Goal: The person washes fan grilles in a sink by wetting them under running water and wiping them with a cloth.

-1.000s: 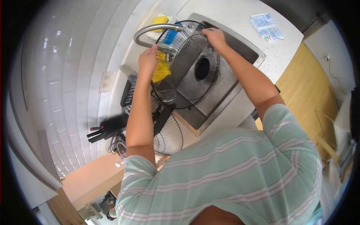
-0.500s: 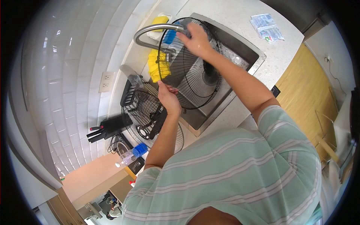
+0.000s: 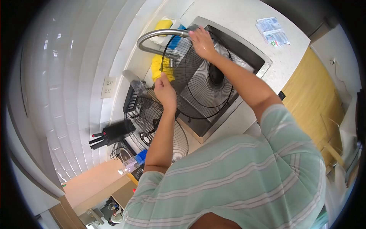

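A round black wire fan grille [image 3: 196, 101] with a dark hub stands tilted over the sink [image 3: 244, 45]. At its left rim, my left hand [image 3: 166, 93] is closed, thumb and fingers pinching the wire edge. My right hand [image 3: 204, 45] lies over the upper part of the grille, fingers stretched out, its back wet. Those fingertips are beside the end of the curved metal faucet [image 3: 152, 35], where a dark grey piece [image 3: 193, 28] shows. Whether they touch it is hard to make out.
A second wire grille [image 3: 179, 141] leans by a black dish rack [image 3: 131, 101]. Yellow cloth [image 3: 157, 68] and a yellow sponge [image 3: 164, 24] lie near the faucet. A knife block [image 3: 114, 133], a clear bottle [image 3: 131, 163] and a plastic packet [image 3: 273, 31] are on the counter.
The grille has shifted slightly right and down. My left hand has moved up along its rim. My right hand has turned, and its fingers, bent before, are straighter.
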`<state>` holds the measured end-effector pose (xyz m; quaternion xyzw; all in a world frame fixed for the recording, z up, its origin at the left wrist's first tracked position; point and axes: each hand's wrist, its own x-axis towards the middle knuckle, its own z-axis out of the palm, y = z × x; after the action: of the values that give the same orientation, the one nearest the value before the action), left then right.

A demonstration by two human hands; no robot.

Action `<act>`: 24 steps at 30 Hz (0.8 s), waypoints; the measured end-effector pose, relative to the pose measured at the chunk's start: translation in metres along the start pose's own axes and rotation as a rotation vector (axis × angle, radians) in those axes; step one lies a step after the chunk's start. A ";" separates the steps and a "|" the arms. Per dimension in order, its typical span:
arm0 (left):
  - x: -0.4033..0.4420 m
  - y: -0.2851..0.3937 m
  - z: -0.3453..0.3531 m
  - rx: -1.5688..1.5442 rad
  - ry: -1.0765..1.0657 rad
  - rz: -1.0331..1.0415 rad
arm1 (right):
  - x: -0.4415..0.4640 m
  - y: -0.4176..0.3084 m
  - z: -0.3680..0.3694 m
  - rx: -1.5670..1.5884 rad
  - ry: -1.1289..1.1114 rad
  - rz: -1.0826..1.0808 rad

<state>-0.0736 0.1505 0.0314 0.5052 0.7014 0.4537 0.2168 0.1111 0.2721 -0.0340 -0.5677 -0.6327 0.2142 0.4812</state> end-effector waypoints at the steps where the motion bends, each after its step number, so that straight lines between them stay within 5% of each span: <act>1: -0.004 0.001 0.001 -0.050 0.016 0.008 | 0.007 0.002 0.003 -0.018 0.009 -0.023; 6: -0.013 0.006 -0.002 -0.049 0.082 -0.031 | -0.055 -0.003 0.004 0.112 0.263 -0.090; 9: -0.011 -0.009 -0.006 -0.082 0.076 -0.056 | -0.113 0.016 0.020 -0.082 0.327 0.190; 13: -0.012 -0.008 -0.010 -0.018 0.056 -0.083 | -0.069 0.085 0.026 -0.004 0.290 0.582; 17: -0.014 0.001 -0.003 -0.060 0.118 -0.046 | -0.041 0.108 0.016 0.050 0.166 0.715; 19: -0.014 0.002 -0.001 -0.089 0.118 -0.053 | -0.054 0.060 -0.001 0.191 0.160 0.770; 21: -0.010 -0.005 0.000 -0.059 0.116 -0.040 | -0.093 0.019 0.014 0.075 0.391 0.376; 24: -0.010 -0.010 -0.004 -0.042 0.097 -0.056 | -0.102 -0.017 0.009 0.141 0.376 0.183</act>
<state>-0.0781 0.1392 0.0237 0.4580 0.7154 0.4859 0.2056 0.0839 0.1753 -0.0615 -0.6177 -0.4612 0.1909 0.6077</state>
